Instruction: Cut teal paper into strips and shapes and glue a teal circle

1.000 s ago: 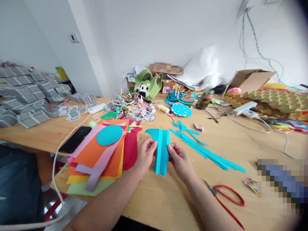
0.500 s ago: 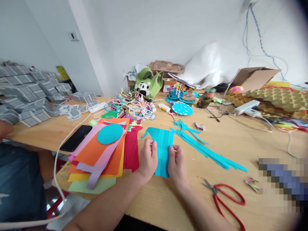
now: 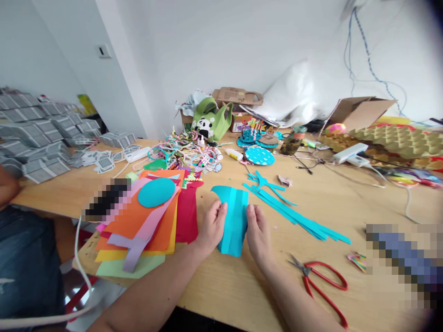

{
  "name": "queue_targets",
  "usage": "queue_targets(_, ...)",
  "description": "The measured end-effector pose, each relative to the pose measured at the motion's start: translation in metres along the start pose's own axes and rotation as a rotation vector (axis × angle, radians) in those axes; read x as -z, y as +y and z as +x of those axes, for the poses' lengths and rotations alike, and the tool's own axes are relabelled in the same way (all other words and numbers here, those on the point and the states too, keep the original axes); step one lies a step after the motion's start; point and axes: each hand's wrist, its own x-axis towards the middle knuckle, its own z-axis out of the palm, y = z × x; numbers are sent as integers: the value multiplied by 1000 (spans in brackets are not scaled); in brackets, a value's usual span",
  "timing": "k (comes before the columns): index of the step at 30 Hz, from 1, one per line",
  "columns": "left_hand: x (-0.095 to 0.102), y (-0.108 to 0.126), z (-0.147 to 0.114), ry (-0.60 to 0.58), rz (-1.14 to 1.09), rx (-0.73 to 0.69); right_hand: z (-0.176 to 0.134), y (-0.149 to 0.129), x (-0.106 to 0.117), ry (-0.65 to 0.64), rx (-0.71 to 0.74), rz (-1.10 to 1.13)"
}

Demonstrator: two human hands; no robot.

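A creased sheet of turquoise paper [image 3: 234, 226] is held up over the table, its surface showing lengthwise folds and its top left corner curling outward. My left hand [image 3: 212, 228] pinches the left edge, thumb on the front. My right hand [image 3: 259, 233] is closed at the right edge, thumb and fingers against the paper; its other fingertips are hidden. Long turquoise strips [image 3: 294, 216] lie to the right of the sheet. Red-handled scissors [image 3: 306, 269] rest near my right forearm, blades apart.
Stacked coloured paper [image 3: 121, 223] with a turquoise disc [image 3: 157, 192] on top lies left. Behind are a pile of craft strings [image 3: 180, 150], a green panda bag [image 3: 216, 122], a glass jar [image 3: 294, 140] and egg trays [image 3: 398, 140]. A person's leg [image 3: 27, 267] shows left; a white cable [image 3: 78, 263] hangs there.
The turquoise sheet has bent more along its folds, and its lower left part now spreads outward. My right fingers have shifted slightly out toward its right edge. The view has moved slightly.
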Motion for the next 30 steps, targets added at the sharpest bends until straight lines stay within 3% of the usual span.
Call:
queue_targets(4, -4, -2, -4, -47, 52, -35, 6, 0, 4, 34, -43, 22)
queue_targets(8, -4, -2, -3, 16, 91, -39, 7, 2, 5, -7, -92, 113)
queue_targets(14, 5, 1, 3, 224, 125, -47, 7, 3, 6, -465, -201, 195)
queue_targets(17, 6, 0, 4, 236, 134, -66, 7, 6, 4, -587, -245, 197)
queue_targets(25, 4, -1, 2, 187, 69, -43, 7, 4, 6, -464, -216, 292)
queue_targets(30, 3, 0, 2, 170, 65, -12, 9, 4, 6, -396, -327, 413)
